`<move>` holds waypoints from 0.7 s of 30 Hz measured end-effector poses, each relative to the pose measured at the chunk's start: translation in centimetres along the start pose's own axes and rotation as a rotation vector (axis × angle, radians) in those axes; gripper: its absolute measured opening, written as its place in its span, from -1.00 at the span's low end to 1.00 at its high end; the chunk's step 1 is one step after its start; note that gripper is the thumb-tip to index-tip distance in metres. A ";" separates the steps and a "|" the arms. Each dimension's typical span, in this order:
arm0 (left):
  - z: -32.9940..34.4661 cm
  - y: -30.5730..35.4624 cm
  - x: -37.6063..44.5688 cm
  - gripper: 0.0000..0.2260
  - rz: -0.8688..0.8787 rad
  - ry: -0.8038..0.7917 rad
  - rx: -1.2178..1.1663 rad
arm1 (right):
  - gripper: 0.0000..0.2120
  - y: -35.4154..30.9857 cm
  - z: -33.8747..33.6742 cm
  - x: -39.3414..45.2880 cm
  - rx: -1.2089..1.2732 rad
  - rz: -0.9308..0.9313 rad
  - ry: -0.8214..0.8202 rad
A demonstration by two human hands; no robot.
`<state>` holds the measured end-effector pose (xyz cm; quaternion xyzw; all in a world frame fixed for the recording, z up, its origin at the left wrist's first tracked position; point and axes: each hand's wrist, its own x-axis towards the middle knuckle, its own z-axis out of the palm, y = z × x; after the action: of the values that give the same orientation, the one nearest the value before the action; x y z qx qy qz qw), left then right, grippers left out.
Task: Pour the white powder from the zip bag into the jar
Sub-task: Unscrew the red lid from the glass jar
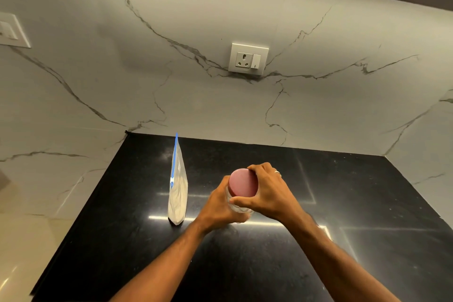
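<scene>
Both hands on the jar (239, 206), which sits on the black counter (318, 240). Left hand (221, 206) wraps the clear body from the left side, fingers closed around it. Right hand (270, 193) grips the dark red lid (244, 183) from the right, fingertips curled over the far edge, thumb on the near edge, ring (277, 173) on one finger. Lid on the jar. Zip bag (178, 193) with white powder stands upright just left of the left hand, apart from it, blue zip strip along its top, untouched. Wall socket (248, 59) on the marble wall beyond the hands
</scene>
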<state>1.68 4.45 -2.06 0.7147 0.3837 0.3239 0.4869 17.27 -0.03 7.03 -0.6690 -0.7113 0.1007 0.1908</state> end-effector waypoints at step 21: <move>0.1 0.1 -0.1 -0.18 0.037 -0.031 -0.031 | -0.14 -0.4 -2.5 0.9 -0.043 -0.090 -0.260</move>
<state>1.73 4.31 -2.03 0.7189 0.3577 0.3275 0.4980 17.84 0.50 9.55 -0.6218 -0.7611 0.1628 0.0869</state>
